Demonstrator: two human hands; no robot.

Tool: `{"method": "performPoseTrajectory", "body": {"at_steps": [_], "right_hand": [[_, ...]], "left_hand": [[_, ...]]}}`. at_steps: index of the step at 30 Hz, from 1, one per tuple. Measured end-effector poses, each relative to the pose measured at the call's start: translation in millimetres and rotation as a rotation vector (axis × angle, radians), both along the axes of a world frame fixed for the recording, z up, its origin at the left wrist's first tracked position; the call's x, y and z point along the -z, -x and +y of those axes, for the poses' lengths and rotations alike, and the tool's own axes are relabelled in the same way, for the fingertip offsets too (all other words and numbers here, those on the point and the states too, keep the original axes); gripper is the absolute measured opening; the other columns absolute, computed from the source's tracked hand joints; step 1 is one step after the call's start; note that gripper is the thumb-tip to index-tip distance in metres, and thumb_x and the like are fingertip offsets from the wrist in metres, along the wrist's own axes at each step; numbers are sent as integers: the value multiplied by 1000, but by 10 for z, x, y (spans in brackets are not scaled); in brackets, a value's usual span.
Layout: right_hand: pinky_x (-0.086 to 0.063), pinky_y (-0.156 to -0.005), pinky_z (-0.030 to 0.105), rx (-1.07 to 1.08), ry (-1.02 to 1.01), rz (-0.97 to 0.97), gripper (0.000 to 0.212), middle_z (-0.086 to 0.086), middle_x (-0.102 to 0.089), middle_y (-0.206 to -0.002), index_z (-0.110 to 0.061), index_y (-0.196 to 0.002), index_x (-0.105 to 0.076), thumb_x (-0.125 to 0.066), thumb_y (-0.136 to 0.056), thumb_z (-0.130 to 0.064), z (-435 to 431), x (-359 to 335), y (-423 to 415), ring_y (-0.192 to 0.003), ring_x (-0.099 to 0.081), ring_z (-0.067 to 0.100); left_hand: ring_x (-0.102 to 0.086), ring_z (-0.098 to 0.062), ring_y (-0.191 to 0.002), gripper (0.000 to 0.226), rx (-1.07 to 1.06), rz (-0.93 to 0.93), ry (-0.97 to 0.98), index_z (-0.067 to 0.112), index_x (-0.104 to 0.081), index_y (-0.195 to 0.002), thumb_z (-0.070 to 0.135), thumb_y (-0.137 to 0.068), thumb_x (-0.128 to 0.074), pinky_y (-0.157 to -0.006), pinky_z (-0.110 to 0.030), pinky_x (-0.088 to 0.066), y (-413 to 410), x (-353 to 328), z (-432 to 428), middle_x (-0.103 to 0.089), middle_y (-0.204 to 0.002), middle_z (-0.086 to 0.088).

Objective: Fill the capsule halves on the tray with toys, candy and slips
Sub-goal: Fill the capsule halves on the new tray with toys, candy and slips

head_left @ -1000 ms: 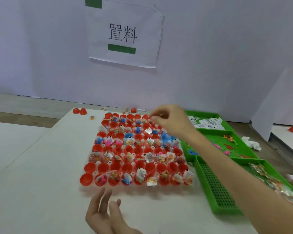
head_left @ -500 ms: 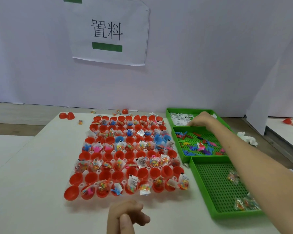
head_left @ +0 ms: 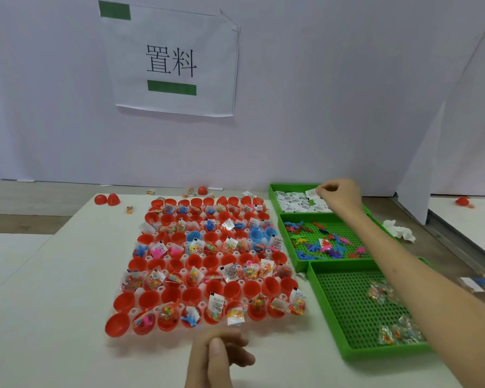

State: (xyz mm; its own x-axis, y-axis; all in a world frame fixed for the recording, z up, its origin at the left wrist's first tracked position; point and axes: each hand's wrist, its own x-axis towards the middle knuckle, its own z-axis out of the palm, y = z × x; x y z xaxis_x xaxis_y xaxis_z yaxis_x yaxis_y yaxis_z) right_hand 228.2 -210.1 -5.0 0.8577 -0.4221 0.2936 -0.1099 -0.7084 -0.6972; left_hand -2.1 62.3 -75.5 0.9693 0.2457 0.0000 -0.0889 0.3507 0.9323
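Bright, even, diffuse light from above; wall [head_left: 347, 93] reads faintly lilac. Shadows soft and short: a pale one on the table [head_left: 53, 303] along the tray's [head_left: 133, 312] near edge. No hard glare (just small sheen on candy bags [head_left: 401, 334]). Wide-angle bowing at the frame edges. Left hand [head_left: 216, 359] at bottom edge is soft; print on slips [head_left: 294, 201] unreadable.

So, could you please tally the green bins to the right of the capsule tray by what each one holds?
Bin of paper slips: 1
Bin of small plastic toys: 1
Bin of candy packets: 1
Total: 3
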Motion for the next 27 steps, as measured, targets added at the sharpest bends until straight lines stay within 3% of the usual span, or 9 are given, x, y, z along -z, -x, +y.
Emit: {"method": "performPoseTrajectory", "body": {"at_steps": [3,6,8,10,13,17,22,25,27], "right_hand": [[-48,-72,32,-341,-185,-30,9,2,-74,-88,-18,-91,-78,-72,-90,-24,156,-193,433,-73,-61,12],[-51,-70,23,-805,-198,168,10,4,-73,-85,-23,-86,-77,-73,-87,-32,376,-296,1032,-73,-62,12],[-52,-71,26,-1008,-140,302,6,3,-72,-86,-24,-85,-76,-74,-89,-28,554,-287,1357,-77,-64,16],[-52,-73,25,-1104,-63,354,3,-3,-70,-85,-24,-87,-76,-75,-89,-23,702,-241,1555,-78,-65,10],[-53,-74,25,-1159,28,365,4,-7,-69,-84,-22,-89,-76,-74,-90,-26,808,-179,1664,-79,-63,7],[-53,-70,21,-1041,-55,319,6,-5,-72,-81,-27,-85,-75,-73,-90,-28,730,-170,1494,-74,-65,4],[-39,-62,16,-319,116,130,10,-17,-68,-80,-35,-83,-71,-72,-90,-28,441,178,1030,-71,-59,-3],[-42,-66,23,-251,190,251,6,-15,-67,-83,-31,-87,-74,-71,-90,-33,404,418,950,-79,-60,5],[-40,-60,18,-249,178,243,13,-19,-64,-75,-33,-76,-71,-72,-89,-30,394,466,928,-73,-58,-1]], "left_hand": [[-59,-27,-43,25,28,-22,17,1,-61,-89,-10,-96,-39,-48,-33,-52,4,19,-127,-65,-63,-19],[-61,-31,-46,25,55,9,60,11,-61,-104,-8,-89,-54,-46,-30,-54,10,-66,-294,-69,-71,-21],[-66,-30,-52,34,112,22,59,16,-60,-106,-4,-82,-72,-50,-29,-55,18,-61,-380,-73,-75,-18],[-71,-22,-62,31,148,-8,-69,20,-68,-98,4,-74,-79,-59,-25,-57,40,-23,-408,-75,-75,-11],[-74,-14,-69,29,169,22,-230,24,-77,-71,-4,-79,-74,-67,-14,-54,44,30,-395,-75,-68,-4],[-73,-10,-67,27,187,101,-232,16,-75,-63,-5,-79,-72,-62,-6,-49,45,-35,-363,-75,-66,-3],[-73,-10,-68,24,269,141,-245,16,-74,-75,-7,-82,-68,-62,-9,-51,71,-82,-352,-75,-68,-3],[-73,-10,-68,24,284,133,-242,11,-73,-78,-12,-83,-65,-62,-9,-51,69,-70,-319,-75,-68,-5],[-73,-10,-69,24,285,132,-241,10,-73,-81,-12,-84,-63,-61,-8,-50,68,-70,-313,-75,-69,-6]]}}
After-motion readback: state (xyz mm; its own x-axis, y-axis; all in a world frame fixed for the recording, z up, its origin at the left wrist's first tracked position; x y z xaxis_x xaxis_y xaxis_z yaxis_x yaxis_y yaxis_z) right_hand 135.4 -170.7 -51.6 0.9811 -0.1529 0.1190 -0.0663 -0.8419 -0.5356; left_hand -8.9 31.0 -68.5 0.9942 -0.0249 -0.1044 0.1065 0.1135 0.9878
